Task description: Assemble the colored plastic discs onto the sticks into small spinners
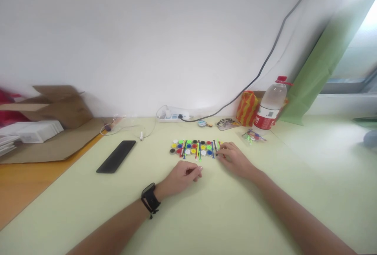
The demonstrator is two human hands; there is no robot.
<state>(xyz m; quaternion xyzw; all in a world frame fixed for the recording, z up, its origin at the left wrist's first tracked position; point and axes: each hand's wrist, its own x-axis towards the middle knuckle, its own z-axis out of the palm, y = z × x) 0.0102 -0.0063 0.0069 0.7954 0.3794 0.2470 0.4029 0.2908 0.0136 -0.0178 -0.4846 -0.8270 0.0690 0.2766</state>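
Several small round discs (193, 151) in white, yellow, green, blue, red and black lie in rows on the pale green table. Thin coloured plastic sticks (213, 150) stand between groups of them, lengthwise away from me. My right hand (232, 160) is at the right end of the rows, fingers bent and brought together, with a small dark bit at the fingertips that is too small to name. Just in front of the rows, my left hand (182, 176) rests loosely curled with no object visible in it. A black watch (150, 198) is on the left wrist.
A black phone-like slab (116, 157) lies to the left. Behind are a power strip (173, 117) and cable. At right stand a large water bottle (269, 108), a red-yellow bag (247, 108) and a packet of coloured sticks (253, 135). Cardboard (66, 139) holds white boxes far left.
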